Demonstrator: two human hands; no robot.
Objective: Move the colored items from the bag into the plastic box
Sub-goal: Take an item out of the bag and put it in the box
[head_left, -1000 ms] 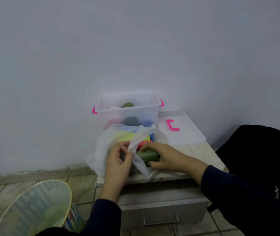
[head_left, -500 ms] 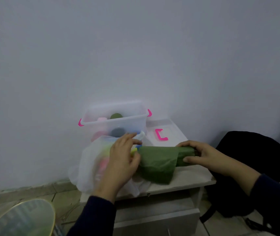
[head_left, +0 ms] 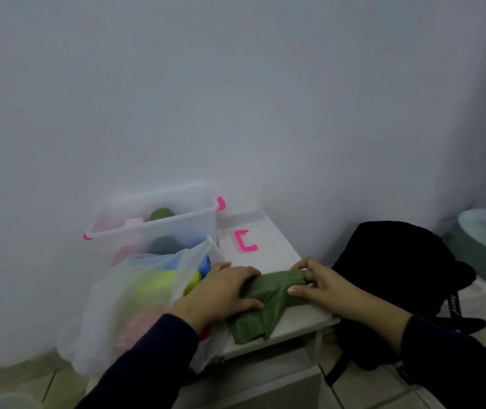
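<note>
- Fingers of the left hand curl over the left end of the green roll, thumb underneath, clamped on it; the right hand pinches the roll's right end, thumb on the near side and fingertips over the top.
- Green roll lies on the cabinet top, just right of the bag, outside it. Its long axis runs left to right between the two hands, and a loose flap hangs toward the near edge.
- Box stands far and left of the roll, behind the bag, touching or nearly touching it. The left hand looks nearer to the box, so the carry would go away from the person and leftward, over the bag's mouth.
- Box is open and already holds a dark green roll, pink pieces and something blue, seen blurred through the wall.
- Bag still holds yellow-green, blue and pink items.
- Lid with a pink latch lies flat to the right of the box.
</note>
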